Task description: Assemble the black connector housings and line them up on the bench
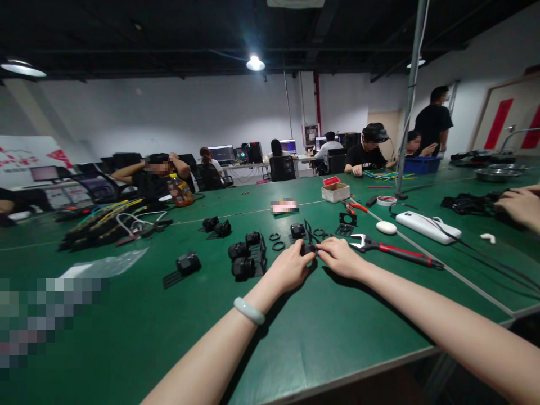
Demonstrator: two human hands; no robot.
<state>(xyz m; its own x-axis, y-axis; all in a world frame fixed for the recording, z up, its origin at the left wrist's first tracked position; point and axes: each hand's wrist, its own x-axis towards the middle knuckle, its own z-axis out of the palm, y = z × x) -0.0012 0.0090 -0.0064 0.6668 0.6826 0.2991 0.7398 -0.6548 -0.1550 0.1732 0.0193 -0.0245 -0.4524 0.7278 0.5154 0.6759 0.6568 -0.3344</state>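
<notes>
Gripping: our left hand (291,265) has thumb and fingers closed on a small black part (309,248), mostly hidden by the fingers.
Right hand (340,256): fingertips bent in at the part's right side; we can't tell if they pinch it.
Part position: between our two hands, low over the green counter (320,343); contact unclear.
Rings: two black rings (278,246) just beyond our left hand, near a black module (297,229).
Module group: black modules (242,267) clustered left of our hands.
Wrench: adjustable wrench (405,254), red-and-black handle, lying just right of our right hand.
Bracelet (248,310): pale, on our left wrist.
</notes>
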